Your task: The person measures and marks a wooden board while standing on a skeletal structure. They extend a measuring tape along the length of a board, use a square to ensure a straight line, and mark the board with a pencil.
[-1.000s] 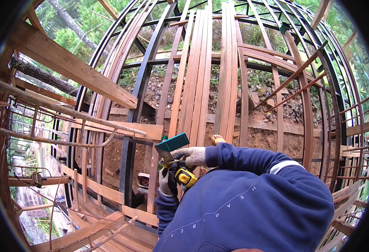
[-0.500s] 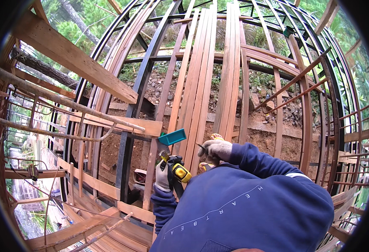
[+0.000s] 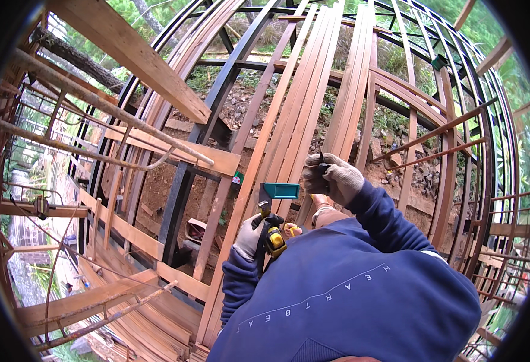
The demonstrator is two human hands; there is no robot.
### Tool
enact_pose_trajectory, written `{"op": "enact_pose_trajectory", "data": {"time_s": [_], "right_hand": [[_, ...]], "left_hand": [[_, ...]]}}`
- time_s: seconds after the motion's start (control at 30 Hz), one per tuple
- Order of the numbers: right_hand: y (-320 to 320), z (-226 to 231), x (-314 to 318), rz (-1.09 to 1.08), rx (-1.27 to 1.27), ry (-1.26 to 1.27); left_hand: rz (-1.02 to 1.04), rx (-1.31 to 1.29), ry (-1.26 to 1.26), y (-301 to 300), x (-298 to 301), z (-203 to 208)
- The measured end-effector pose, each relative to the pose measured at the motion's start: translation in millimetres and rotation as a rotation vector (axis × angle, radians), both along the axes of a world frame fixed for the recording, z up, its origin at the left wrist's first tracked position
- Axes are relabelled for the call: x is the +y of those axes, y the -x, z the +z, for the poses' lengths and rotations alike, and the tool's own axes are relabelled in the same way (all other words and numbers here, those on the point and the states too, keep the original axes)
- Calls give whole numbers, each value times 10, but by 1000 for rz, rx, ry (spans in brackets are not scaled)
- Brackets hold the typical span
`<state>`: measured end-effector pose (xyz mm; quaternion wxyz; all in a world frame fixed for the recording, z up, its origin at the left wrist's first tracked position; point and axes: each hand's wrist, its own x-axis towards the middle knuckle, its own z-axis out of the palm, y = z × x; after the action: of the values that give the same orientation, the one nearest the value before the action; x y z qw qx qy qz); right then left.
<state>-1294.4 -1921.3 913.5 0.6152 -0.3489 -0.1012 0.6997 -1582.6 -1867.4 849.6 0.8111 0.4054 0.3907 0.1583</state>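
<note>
My left hand (image 3: 250,236), in a pale work glove, is wrapped round a yellow and black tape measure (image 3: 274,240). A short bit of yellow blade (image 3: 264,207) sticks up from it. Just beyond the blade is a teal rectangular piece (image 3: 282,191) with a grey flat part on its left; whether my left hand also holds it is hidden. My right hand (image 3: 341,178), gloved too, is raised to the right of the teal piece, its fingers closed on a small dark pointed thing (image 3: 323,163) whose kind I cannot make out. Long reddish wooden boards (image 3: 298,114) run away beneath both hands.
Black metal beams (image 3: 183,208) frame the boards, with stony soil (image 3: 229,114) below. A thick timber (image 3: 138,57) and rusty bars (image 3: 117,111) jut in from the left. More rusty rods (image 3: 440,133) cross at right. A small green-and-white object (image 3: 237,179) is by the boards.
My right hand has risen and moved rightward, showing the dark pointed thing more clearly. My left hand, tape measure and teal piece have shifted right across the boards. The view has turned somewhat.
</note>
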Motion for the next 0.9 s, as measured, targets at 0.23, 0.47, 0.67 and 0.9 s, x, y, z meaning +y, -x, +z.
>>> {"op": "enact_pose_trajectory", "data": {"time_s": [0.23,0.47,0.67,0.9], "right_hand": [[18,-247,236,123,-16,-1],[153,88,735,351,-812,-140],[79,-342,1233,792,-688,-277],[521,-425,1527,1541,-101,-242]], "left_hand": [[117,-45,10,68,-42,16],[-3,-42,-5,162,125,278],[-30,32,-288,-63,177,247],[250,-108,-55,-92,-276,229]]}}
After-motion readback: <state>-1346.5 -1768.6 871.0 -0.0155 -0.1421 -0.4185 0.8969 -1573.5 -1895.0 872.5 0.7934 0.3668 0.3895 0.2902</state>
